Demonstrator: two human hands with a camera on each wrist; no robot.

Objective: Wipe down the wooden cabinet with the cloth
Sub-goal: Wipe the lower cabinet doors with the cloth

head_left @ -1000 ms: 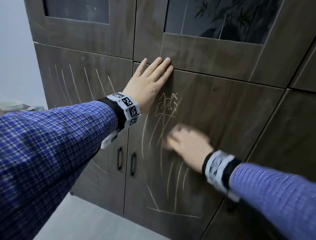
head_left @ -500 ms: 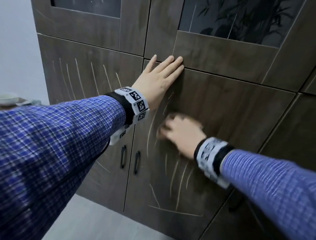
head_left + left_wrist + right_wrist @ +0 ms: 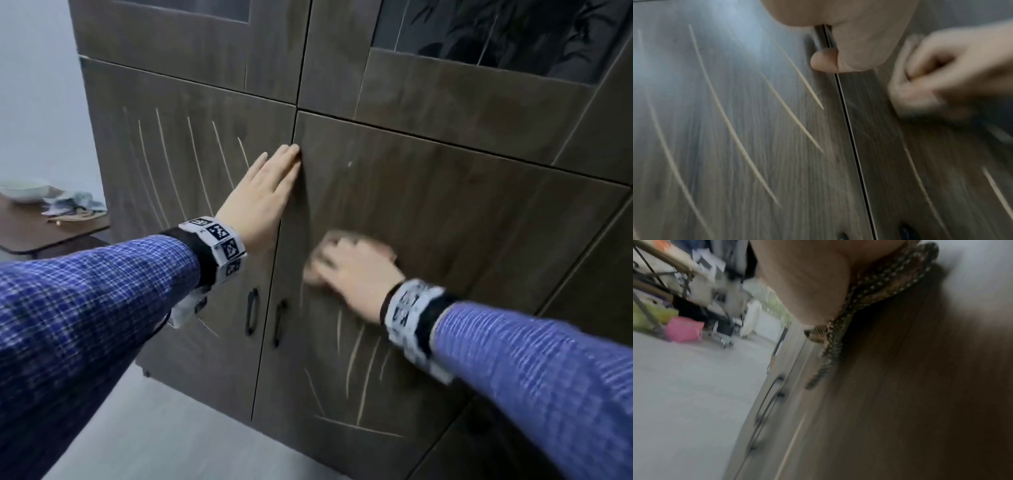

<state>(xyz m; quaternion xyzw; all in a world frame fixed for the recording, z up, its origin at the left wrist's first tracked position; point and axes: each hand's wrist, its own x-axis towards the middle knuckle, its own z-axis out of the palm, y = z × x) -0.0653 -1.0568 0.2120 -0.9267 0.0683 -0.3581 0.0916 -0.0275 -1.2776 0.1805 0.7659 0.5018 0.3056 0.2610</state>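
The wooden cabinet (image 3: 445, 212) filled most of what I could see, dark grained doors below glazed ones, standing on a pale grey floor (image 3: 164, 442) against a light wall. I judged the wiping step to be under way on the right-hand lower door: above my right hand the wood looked bare, while pale chalk-like strokes (image 3: 356, 363) remained below it and another fan of strokes (image 3: 164, 161) crossed the door to the left of the centre seam. My left hand (image 3: 260, 202) lay flat, fingers straight, pressed on the cabinet just left of that seam, steadying the doors. My right hand (image 3: 356, 270) was blurred with motion; its grip was curled round the cloth (image 3: 875, 288), a woven, speckled piece bunched under the palm and pressed to the door right of the seam, above the two dark handles (image 3: 265, 317). The next move, as I saw it, called for carrying the cloth down over the lower strokes with firm pressure, then across the seam to the left door. Left of the cabinet stood a brown worktop (image 3: 30, 229) with a pale bowl (image 3: 24, 188) and a crumpled rag (image 3: 77, 204).
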